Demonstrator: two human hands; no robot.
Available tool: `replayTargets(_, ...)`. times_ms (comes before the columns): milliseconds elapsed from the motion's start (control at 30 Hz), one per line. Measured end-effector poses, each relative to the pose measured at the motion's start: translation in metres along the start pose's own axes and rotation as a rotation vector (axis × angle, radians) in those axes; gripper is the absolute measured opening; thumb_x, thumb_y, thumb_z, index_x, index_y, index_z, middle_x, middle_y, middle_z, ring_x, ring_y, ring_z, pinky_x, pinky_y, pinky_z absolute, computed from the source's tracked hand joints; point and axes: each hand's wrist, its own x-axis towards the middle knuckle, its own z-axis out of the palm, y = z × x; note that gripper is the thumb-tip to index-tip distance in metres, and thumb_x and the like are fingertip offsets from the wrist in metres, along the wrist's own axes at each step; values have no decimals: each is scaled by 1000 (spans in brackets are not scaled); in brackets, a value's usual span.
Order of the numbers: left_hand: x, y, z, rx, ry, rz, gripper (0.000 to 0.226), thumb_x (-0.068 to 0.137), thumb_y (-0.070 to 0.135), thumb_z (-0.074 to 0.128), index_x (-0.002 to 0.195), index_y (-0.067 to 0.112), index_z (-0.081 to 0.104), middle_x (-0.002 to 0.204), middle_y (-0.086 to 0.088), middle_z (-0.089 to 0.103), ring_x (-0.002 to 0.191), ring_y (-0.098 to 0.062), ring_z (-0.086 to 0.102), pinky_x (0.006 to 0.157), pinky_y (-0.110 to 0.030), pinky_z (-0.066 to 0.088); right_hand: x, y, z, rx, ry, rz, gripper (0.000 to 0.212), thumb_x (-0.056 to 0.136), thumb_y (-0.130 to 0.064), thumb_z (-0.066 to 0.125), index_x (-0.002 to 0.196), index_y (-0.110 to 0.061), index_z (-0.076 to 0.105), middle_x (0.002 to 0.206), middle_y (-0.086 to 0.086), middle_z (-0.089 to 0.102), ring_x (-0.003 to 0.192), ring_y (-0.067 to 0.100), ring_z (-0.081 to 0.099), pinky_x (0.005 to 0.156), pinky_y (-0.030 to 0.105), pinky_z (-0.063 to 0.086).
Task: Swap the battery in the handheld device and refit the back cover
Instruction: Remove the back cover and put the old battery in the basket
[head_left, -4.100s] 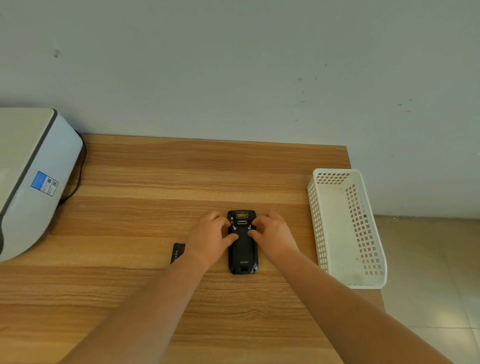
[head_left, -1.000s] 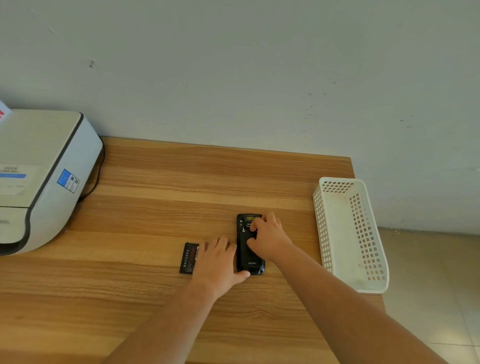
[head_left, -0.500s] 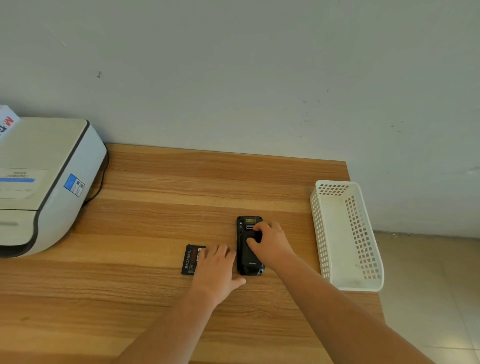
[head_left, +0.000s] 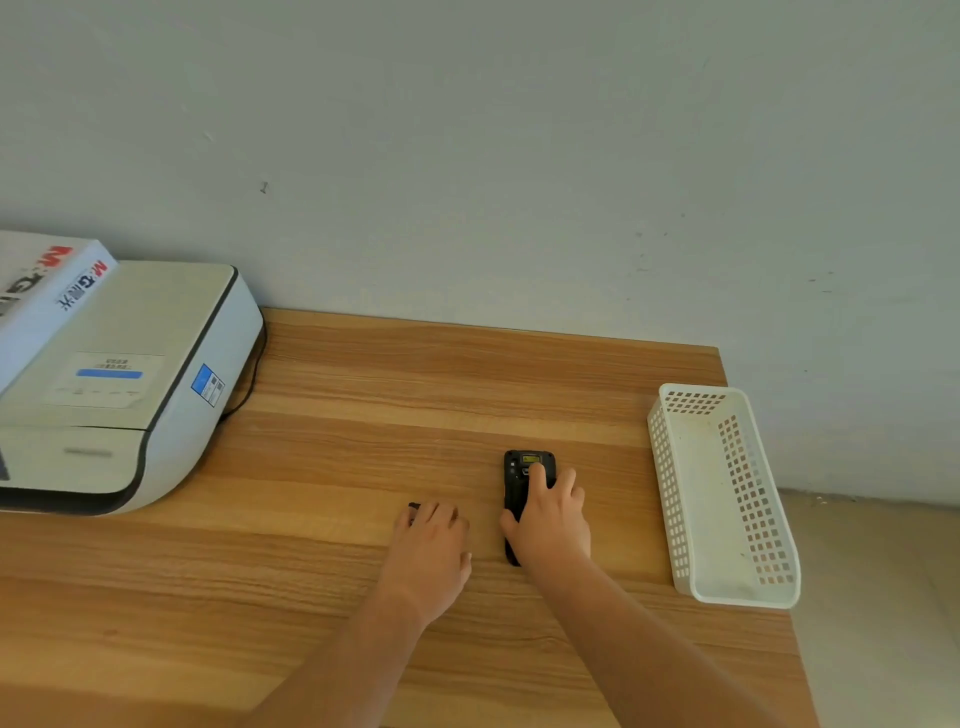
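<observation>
Handheld device (head_left: 519, 480) lies back-up on the wooden counter (head_left: 337, 571), near centre, long axis pointing away from the person. Right hand (head_left: 553, 519) rests flat over its lower half, fingers spread, index fingertip on the upper back; nothing gripped. Left hand (head_left: 431, 551) lies palm-down just left of the device, fingers extended over a small dark object (head_left: 413, 506), mostly hidden. White perforated basket (head_left: 670, 499) stands at the right edge. Printer (head_left: 130, 384) at far left.

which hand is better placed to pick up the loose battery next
Left. The left hand already lies over the battery, only its corner showing. The right hand rests on the handheld device.
</observation>
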Motion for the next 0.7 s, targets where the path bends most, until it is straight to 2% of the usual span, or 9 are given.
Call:
replayTargets(133, 0, -2, -3, 4, -6, -7, 38, 98, 39, 44, 130, 23, 54, 135, 4, 47, 129, -15, 38, 113, -38, 25, 1, 2, -10, 65, 39, -21, 64, 87, -48, 58, 138, -22, 28, 126, 9, 33, 112, 24, 42, 79, 32, 54)
replayTargets(400, 13, 15, -12, -5, -64, 8, 44, 97, 47, 40, 132, 24, 53, 136, 3, 48, 127, -16, 41, 108, -39, 31, -4, 37, -34, 144, -63, 69, 63, 80, -47, 64, 134, -27, 38, 129, 5, 35, 117, 24, 40, 83, 36, 52)
replayTargets(533, 17, 26, -16, 5, -100, 4, 52, 98, 54, 33, 132, 21, 53, 139, 2, 47, 130, -18, 40, 110, -40, 30, -4, 59, -41, 151, -67, 105, 57, 82, -43, 62, 132, -26, 41, 129, 6, 38, 117, 25, 41, 85, 36, 50)
replayTargets(700, 20, 34, -22, -7, -105, -4, 53, 98, 55, 33, 133, 21, 53, 139, 1, 50, 131, -18, 41, 110, -40, 31, 0, 76, -43, 108, -81, 121, 58, 90, -38, 59, 142, -25, 37, 142, 9, 32, 126, 28, 39, 92, 38, 47)
